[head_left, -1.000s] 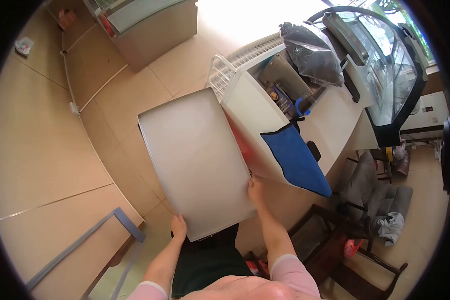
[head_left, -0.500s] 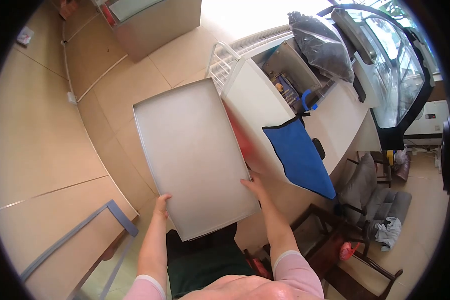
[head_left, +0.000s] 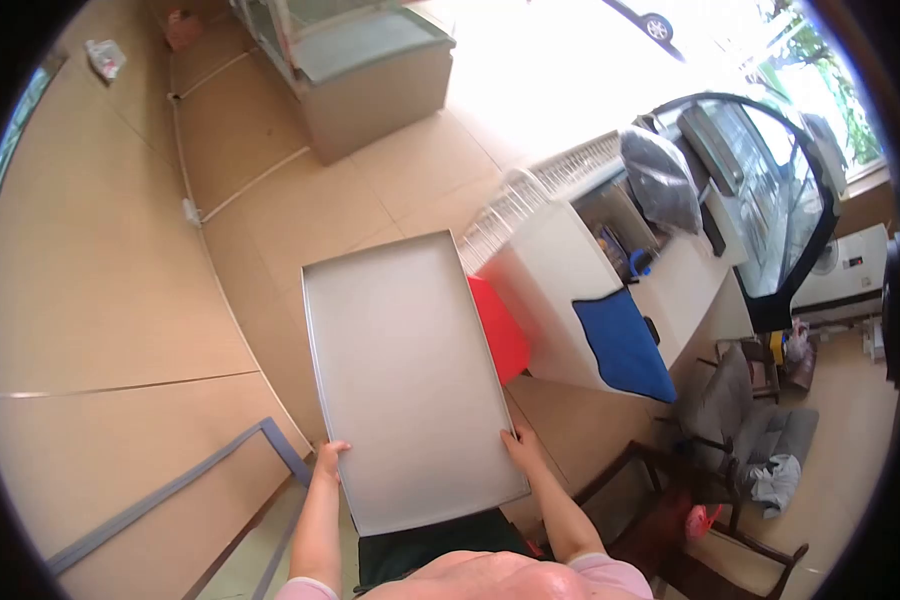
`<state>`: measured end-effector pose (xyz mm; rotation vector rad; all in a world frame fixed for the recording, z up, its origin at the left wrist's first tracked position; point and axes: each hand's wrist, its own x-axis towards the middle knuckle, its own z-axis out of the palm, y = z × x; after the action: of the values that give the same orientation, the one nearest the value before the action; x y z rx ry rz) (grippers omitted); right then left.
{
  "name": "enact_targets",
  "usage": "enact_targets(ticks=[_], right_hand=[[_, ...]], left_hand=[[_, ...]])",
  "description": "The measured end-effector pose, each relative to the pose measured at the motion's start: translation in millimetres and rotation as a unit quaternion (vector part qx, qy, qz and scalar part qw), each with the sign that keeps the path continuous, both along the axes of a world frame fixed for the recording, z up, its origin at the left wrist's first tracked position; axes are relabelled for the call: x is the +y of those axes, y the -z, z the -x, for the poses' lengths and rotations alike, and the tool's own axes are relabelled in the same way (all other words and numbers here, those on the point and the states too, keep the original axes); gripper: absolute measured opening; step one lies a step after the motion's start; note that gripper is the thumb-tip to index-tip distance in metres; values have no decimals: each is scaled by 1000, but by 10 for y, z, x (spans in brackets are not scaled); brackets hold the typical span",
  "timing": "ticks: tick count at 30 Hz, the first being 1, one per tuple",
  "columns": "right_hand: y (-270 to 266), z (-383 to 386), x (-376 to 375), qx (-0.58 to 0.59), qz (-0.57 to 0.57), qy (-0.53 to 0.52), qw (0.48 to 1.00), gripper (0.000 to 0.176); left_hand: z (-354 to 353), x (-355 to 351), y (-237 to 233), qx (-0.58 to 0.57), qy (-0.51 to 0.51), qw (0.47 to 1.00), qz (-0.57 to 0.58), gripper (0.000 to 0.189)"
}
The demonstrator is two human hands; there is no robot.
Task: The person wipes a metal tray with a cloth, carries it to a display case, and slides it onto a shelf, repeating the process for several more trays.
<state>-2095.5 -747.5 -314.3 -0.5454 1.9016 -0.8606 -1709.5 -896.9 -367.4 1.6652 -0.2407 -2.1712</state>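
Note:
A large rectangular metal tray (head_left: 410,370) with low raised edges is held out in front of my body. On its left edge, near the close end, my left hand (head_left: 331,459) grips with the thumb over the rim. My right hand (head_left: 522,450) holds the opposite edge in the same way, its fingers partly hidden beneath. The tray's surface is bare.
Right of the tray stand a red object (head_left: 500,330) and a white counter (head_left: 555,260) with a blue cloth (head_left: 625,345). Farther right are a wooden chair (head_left: 670,520) and a grey cushioned chair (head_left: 720,400). A glass-topped case (head_left: 370,95) stands ahead.
The view has tilted upward, so the tray, both hands and the counter appear lower. More of the red object and the glass-topped case shows. Both hands still hold the tray.

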Motion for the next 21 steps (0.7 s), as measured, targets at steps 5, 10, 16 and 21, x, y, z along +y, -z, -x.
enact_targets(ticks=[5, 10, 16, 21], right_hand=[[-818, -851, -370, -24, 1, -3, 1000, 34], [-1038, -1366, -812, -44, 67, -12, 997, 31], [-1142, -1593, -2236, -72, 142, -86, 984, 30], [-1155, -1671, -3943, -23, 189, -143, 971, 28]], left_hand=[[-808, -282, -763, -65, 4, 992, 111, 40], [-1268, -692, -1566, -72, -33, 981, 177, 39], [-1674, -1753, -1784, -88, -63, 974, 201, 34], [-1970, -3119, -1688, -76, -127, 959, 241, 26]])
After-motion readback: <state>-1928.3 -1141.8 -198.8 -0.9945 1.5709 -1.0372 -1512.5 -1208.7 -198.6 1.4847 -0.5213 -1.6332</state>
